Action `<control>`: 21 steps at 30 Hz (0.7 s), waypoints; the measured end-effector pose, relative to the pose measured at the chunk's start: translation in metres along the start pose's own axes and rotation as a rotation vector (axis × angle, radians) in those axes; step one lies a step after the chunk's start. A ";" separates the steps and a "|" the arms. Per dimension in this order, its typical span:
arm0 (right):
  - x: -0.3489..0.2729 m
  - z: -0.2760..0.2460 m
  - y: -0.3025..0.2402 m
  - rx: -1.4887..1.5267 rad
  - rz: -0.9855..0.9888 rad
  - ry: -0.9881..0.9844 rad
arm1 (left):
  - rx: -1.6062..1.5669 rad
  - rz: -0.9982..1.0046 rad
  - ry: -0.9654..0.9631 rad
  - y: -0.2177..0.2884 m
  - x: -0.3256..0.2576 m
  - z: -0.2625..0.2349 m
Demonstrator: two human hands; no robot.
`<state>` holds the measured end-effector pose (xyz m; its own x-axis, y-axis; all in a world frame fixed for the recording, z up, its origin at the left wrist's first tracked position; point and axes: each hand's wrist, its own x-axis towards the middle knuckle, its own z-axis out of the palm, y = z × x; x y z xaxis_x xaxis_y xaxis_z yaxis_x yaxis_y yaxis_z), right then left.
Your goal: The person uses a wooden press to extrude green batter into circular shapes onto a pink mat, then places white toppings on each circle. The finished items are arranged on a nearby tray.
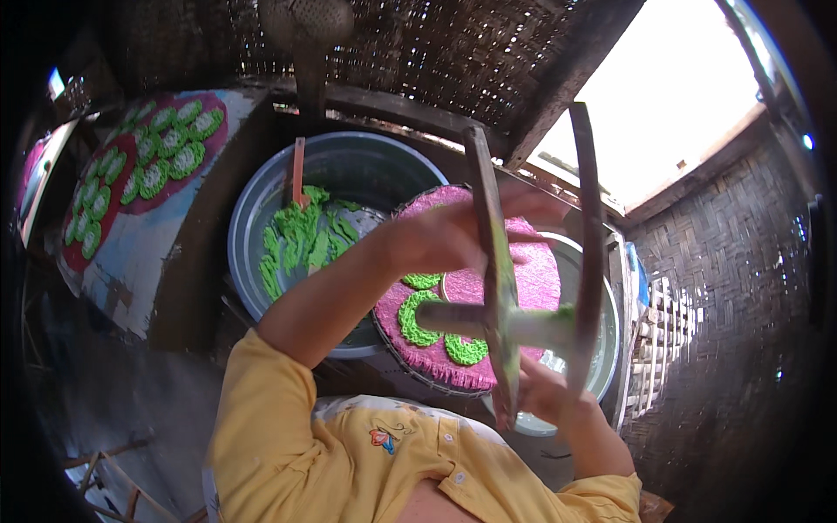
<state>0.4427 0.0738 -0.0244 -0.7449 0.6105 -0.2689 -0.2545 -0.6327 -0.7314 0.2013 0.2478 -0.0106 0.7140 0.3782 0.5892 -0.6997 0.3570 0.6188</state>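
A wooden hand press (499, 288) spans the middle of the view: two long bars with a pale, green-smeared cylinder (545, 329) between them. My left hand (445, 240) is closed round the far part of the nearer bar, its fingers blurred and partly hidden. At the press's near end, my right hand (545, 390) is closed on it, with the bar covering some of the fingers. Beneath the press lies a round pink mat (532, 270) with a fringed edge. Several bright green rings of noodle-like strands (417, 319) sit on its left part.
Behind and left stands a large grey basin (253, 209) holding green dough (305, 235) and an orange-handled spatula (298, 166). A pale basin (608, 322) is under the mat's right side. Far left, red and purple mats (214, 113) bear green rings with whitish middles. Woven walls (715, 349) surround a bright opening.
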 end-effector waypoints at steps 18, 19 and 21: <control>-0.007 -0.075 -0.065 -0.231 0.261 0.328 | -0.502 0.214 0.429 -0.050 0.038 -0.118; -0.008 -0.077 -0.064 -0.190 0.275 0.333 | -0.509 0.214 0.491 -0.053 0.034 -0.121; -0.010 -0.081 -0.061 -0.105 0.286 0.327 | -0.501 0.253 0.441 -0.055 0.027 -0.122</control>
<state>0.5162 0.1451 -0.0277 -0.5377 0.5471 -0.6415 0.0105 -0.7565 -0.6539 0.2561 0.3427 -0.0925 0.5265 0.7735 0.3528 -0.8449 0.5222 0.1159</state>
